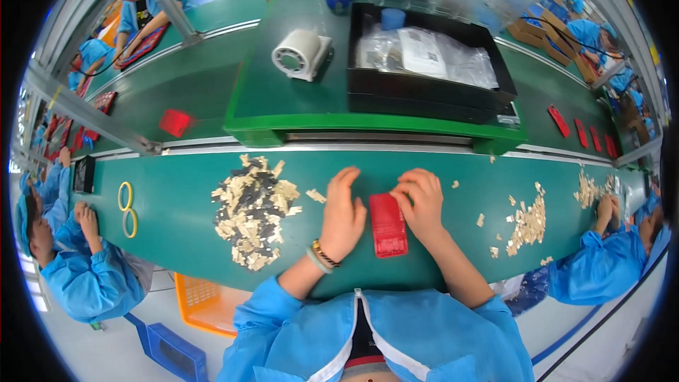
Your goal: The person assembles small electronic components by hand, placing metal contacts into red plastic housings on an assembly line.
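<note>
A red rectangular plastic case (pixel 388 230) lies on the green tabletop (pixel 339 163) in front of me. My right hand (pixel 422 204) is at its upper right corner, fingers bent and the thumb side against its edge. To the left of the case, my left hand (pixel 343 218) is raised with fingers loosely curved and thumb apart, holding nothing. Beside that hand lies a heap of small cream and dark grey pieces (pixel 253 212), with a few strays near the fingers. Whatever sits under my right fingertips is too small to make out.
Ahead, a raised green shelf (pixel 283 110) carries a black tray (pixel 424 102) of plastic bags and a small white fan (pixel 300 55). Behind it runs a conveyor (pixel 205 99) with red cases. More cream pieces (pixel 529 223) lie rightward; yellow rings (pixel 126 197) lie leftward. Co-workers sit on both sides.
</note>
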Available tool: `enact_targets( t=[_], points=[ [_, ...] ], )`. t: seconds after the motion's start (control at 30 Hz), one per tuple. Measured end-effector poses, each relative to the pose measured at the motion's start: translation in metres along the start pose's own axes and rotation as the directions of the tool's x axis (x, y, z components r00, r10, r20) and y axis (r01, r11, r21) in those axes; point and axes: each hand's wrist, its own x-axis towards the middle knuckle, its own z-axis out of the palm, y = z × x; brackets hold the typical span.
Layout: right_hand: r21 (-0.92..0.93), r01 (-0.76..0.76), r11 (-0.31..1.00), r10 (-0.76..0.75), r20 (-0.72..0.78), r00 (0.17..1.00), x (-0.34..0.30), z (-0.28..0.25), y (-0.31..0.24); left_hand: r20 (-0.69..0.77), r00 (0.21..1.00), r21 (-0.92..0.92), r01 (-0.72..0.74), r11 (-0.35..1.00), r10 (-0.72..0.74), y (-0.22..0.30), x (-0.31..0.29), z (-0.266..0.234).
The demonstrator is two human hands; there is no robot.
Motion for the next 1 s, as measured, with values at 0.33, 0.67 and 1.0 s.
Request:
enact_targets(
  t=[0.33,0.67,1.0],
  points=[
    [0.536,-0.753,0.381,0.595,0.481,0.643,-0.016,0.015,0.020,0.446,0.857,0.329,-0.425,0.843,0.259,-0.001,-0.042,0.027],
    [0.340,-0.746,0.573,0.593,0.455,0.664,-0.020,0.023,0.024,0.439,0.856,0.360,-0.446,0.819,0.273,0.004,-0.041,0.030],
    [0.148,-0.670,0.728,0.566,0.421,0.709,-0.012,0.022,0.011,0.401,0.875,0.371,-0.426,0.826,0.271,0.003,-0.044,0.027]
  ],
)
